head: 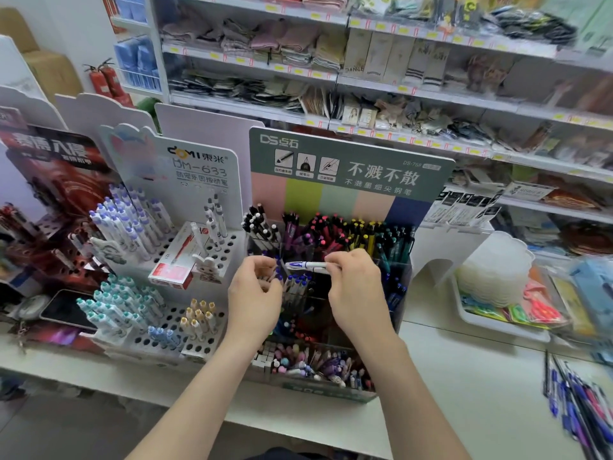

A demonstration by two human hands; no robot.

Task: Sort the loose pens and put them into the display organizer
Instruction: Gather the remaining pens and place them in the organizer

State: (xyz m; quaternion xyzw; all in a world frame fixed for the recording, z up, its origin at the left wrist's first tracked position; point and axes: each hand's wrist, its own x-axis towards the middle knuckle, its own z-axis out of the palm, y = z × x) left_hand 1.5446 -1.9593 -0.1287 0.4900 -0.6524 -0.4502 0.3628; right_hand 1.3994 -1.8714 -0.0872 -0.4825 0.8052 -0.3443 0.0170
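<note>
The person stands at a white bench (pixel 447 376) facing the display organizer (pixel 351 161), a stand of clear compartments under a green header card, packed with upright pens grouped by cap colour: black and white at the back left, then purple, pink, yellow and teal towards the right. The right hand (pixel 351 287) pinches a white pen (pixel 308 265) with a blue end between thumb and fingertips, holding it roughly level just above the middle compartments, its blue end pointing towards the left hand (pixel 255 287). The left hand hovers beside it over the same compartments, fingers curled in among a cluster of blue-capped pens (pixel 297 280); whether it actually grips any of them cannot be told. A pile of loose pens (pixel 577 403), mostly blue and purple, lies on the bench at the far right, well apart from the organizer. To the left stands a white peg-hole rack (pixel 212 250) with pens standing in its holes and a red and white box (pixel 174 265) resting on it. A white tray (pixel 497 327) of coloured items sits to the right, and stocked store shelves (pixel 365 84) fill the background.
</note>
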